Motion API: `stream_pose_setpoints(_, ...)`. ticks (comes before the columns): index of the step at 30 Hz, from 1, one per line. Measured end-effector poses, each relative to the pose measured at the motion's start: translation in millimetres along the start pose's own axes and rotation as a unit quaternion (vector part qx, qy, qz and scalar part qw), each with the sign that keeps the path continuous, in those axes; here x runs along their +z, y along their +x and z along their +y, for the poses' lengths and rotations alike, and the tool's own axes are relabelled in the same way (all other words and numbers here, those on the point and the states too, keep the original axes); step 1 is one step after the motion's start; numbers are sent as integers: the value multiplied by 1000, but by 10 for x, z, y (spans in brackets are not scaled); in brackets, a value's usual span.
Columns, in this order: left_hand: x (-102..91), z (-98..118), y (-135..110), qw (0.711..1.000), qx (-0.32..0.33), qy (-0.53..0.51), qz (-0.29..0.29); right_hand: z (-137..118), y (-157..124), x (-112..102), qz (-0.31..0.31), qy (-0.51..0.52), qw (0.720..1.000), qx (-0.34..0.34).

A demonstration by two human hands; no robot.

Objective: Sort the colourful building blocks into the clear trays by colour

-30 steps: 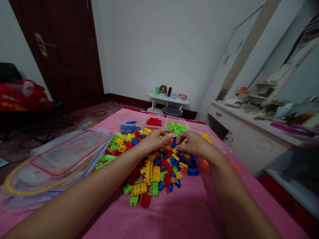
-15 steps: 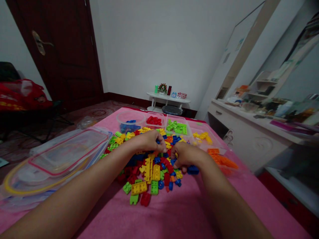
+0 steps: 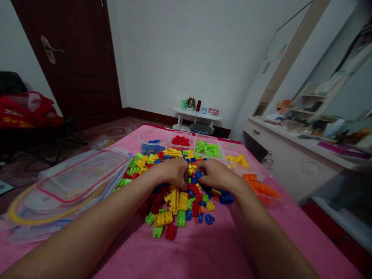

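A loose heap of toy building bricks (image 3: 183, 201) in yellow, red, green, blue and orange lies on the pink cloth (image 3: 186, 255). My left hand (image 3: 178, 172) reaches into the middle of it, fingers curled downward and closed; what they hold, if anything, is hidden. Just to its right, my right hand (image 3: 216, 175) has thumb and forefinger bent around a small blue brick (image 3: 198, 175). Its other fingers are hidden. Near the heap's front edge lie a yellow brick (image 3: 163, 219), a red brick (image 3: 171, 232) and a blue ring-shaped piece (image 3: 209, 219).
Behind the heap stand clear tubs with blue pieces (image 3: 152, 147), red pieces (image 3: 180, 141) and green pieces (image 3: 207, 148). Yellow pieces (image 3: 238, 159) and orange pieces (image 3: 258, 186) lie in containers at right. Stacked clear lids (image 3: 84, 178) rest at left.
My left hand has moved slightly down and towards me. My right hand has lifted away from the near right bricks, uncovering several, and the blue ring-shaped piece now lies at the front.
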State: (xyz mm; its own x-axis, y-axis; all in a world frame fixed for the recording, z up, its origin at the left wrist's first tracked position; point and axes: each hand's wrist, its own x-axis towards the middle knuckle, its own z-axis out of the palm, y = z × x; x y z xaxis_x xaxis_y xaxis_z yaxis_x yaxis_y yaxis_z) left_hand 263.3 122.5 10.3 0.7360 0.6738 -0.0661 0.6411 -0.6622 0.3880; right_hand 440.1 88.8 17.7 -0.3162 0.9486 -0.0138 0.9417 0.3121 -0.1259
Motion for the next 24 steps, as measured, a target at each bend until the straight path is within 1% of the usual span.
stream_pose_setpoints(4, -48, -66, -2, 1000, 4, -25, -18, -71, 41, 97, -10, 10, 1000, -18)
stream_pose_setpoints(7, -112, -118, 2, 998, -9, -54, -13, -109, 61, 150, 9, 3, 1000, -30)
stream_pose_setpoints(9, -158, -166, 16, 992, -15, -123, -4, -120, 73, 166, 32, 0, 999, -35)
stream_pose_setpoints(11, -189, -213, 40, 970, -37, -240, 20, -107, 79, 153, 39, 5, 999, -33)
stream_pose_setpoints(13, -194, -246, 73, 924, -71, -371, 51, -67, 75, 100, 43, 18, 999, -15)
stream_pose_setpoints(15, -173, -258, 112, 865, -94, -488, 75, -18, 60, 11, 66, 37, 997, 6)
stream_pose_setpoints(16, -155, -258, 132, 832, -98, -541, 76, -1, 51, -38, 88, 50, 995, 19)
stream_pose_setpoints(18, -113, -248, 172, 759, -110, -640, 50, 1, 35, -124, 151, 93, 984, 36)
stream_pose_setpoints(21, -44, -220, 222, 652, -116, -749, -34, -81, 31, -164, 233, 181, 955, 26)
stream_pose_setpoints(22, -22, -208, 234, 620, -106, -776, -54, -120, 35, -154, 250, 204, 946, 14)
stream_pose_setpoints(24, 20, -183, 249, 567, -81, -816, -82, -186, 47, -119, 285, 227, 931, -5)
